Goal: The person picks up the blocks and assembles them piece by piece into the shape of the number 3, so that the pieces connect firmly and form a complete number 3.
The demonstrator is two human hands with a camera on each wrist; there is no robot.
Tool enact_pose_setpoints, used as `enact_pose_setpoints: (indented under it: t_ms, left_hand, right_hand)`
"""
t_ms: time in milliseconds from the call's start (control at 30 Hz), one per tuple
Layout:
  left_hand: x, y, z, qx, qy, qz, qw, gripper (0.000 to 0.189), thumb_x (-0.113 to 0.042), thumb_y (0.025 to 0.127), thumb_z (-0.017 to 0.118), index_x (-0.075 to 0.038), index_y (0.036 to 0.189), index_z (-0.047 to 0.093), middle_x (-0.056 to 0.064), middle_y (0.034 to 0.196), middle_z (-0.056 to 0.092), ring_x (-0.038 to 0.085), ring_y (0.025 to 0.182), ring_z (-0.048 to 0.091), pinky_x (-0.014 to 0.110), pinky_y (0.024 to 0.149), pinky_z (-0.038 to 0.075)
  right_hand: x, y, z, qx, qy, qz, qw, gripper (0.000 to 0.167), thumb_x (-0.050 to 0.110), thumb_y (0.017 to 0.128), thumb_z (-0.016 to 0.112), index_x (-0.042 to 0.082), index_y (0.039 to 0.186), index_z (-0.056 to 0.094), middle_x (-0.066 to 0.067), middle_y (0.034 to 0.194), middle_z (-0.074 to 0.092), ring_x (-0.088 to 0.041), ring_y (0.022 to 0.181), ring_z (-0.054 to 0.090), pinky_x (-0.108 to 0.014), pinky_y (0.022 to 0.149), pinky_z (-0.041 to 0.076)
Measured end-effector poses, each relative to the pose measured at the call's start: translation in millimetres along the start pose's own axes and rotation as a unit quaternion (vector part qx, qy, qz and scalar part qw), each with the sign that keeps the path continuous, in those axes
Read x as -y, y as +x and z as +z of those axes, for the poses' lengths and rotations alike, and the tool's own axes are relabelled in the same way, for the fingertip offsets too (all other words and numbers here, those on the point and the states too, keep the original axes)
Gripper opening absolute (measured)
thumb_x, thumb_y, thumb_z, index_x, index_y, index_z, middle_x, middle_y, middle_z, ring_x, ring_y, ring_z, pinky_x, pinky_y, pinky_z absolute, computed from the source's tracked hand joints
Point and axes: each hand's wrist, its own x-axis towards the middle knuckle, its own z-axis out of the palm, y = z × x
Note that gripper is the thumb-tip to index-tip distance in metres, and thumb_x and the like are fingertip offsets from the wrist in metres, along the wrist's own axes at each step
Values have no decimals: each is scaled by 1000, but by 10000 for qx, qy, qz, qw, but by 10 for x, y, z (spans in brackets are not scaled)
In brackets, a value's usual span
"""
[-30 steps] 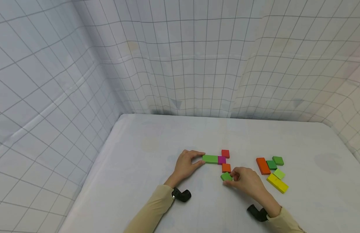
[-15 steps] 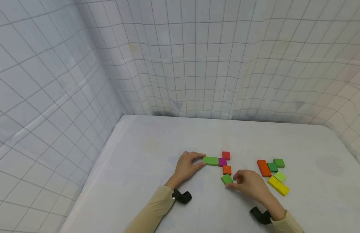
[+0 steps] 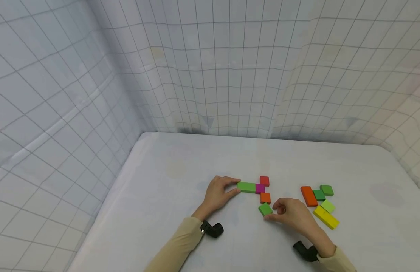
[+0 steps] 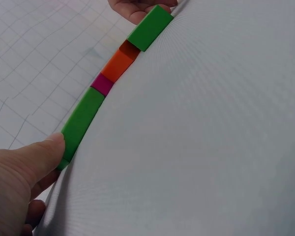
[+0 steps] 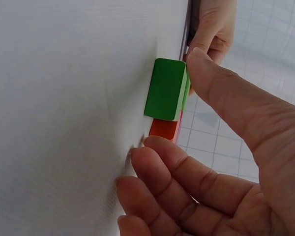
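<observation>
A long green block (image 3: 246,187) lies flat on the table. My left hand (image 3: 217,195) pinches its left end between thumb and index finger. A magenta block (image 3: 260,188) adjoins its right end. A red block (image 3: 264,181) and an orange block (image 3: 265,198) sit at the magenta block's far and near right corners. A green square block (image 3: 265,209) lies turned at an angle just in front of the orange one. My right hand (image 3: 291,214) is beside it, the thumb tip at its near corner. In the right wrist view the other fingers (image 5: 152,167) are loosely curled, apart from the green block (image 5: 166,88).
To the right lies a loose group: an orange-red bar (image 3: 309,196), a dark green block (image 3: 319,195), a green block (image 3: 327,190), a light green block (image 3: 327,206) and a yellow bar (image 3: 326,217). Gridded white cloth (image 3: 227,68) hangs behind the white table (image 3: 182,166).
The green square block has turned slightly on the table. My right index finger has come away from it, with the hand drawn slightly to the right. The left hand keeps its hold.
</observation>
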Motion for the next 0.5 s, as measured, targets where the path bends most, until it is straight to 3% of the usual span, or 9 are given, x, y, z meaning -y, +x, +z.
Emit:
enact_pose_setpoints:
  t_ms: [333, 500]
  left_hand:
    - [5, 8, 27, -112, 31, 121, 9999, 34, -34, 85, 71, -19, 116, 70, -6, 112, 67, 12, 85, 49, 28, 74, 38]
    - [-10, 1, 42, -81, 17, 111, 9999, 34, -33, 85, 72, -19, 116, 70, -6, 112, 67, 13, 85, 49, 30, 74, 38]
  right_hand:
    - [-45, 1, -66, 159, -33, -182, 9997, 40, 43, 67, 83, 12, 86, 68, 5, 67, 51, -14, 64, 46, -29, 58, 39]
    - [-154, -31, -183, 262, 104, -68, 9996, 39, 40, 70, 83, 11, 92, 68, 4, 72, 53, -15, 68, 48, -30, 59, 42]
